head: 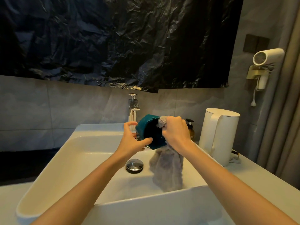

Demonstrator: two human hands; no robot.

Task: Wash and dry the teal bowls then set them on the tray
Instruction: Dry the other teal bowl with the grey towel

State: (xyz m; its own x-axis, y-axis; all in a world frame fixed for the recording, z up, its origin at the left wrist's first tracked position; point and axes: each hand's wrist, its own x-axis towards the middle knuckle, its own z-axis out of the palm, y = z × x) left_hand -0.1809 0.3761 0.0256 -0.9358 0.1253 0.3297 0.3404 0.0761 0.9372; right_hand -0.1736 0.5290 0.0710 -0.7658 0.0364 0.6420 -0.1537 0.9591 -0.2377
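Note:
Over the white sink (pixel 78 153) I hold a teal bowl (pixel 146 125) tilted on its side, its dark inside turned toward me. My left hand (pixel 131 140) grips the bowl's near rim, thumb on the lower edge and fingers spread behind the left wall. My right hand (pixel 176 132) clutches a grey cloth (pixel 167 169) against the bowl's right rim. A tuft of cloth pokes out above the fist and the rest hangs down into the basin. No tray or other teal bowl is in view.
A chrome tap (pixel 133 109) stands behind the bowl, with the round drain plug (pixel 134 165) below. A white kettle (pixel 219 135) and an amber pump bottle (pixel 190 129) stand on the counter to the right. A white hair dryer (pixel 266 62) hangs on the right wall. Black plastic sheeting (pixel 113 39) covers the wall above.

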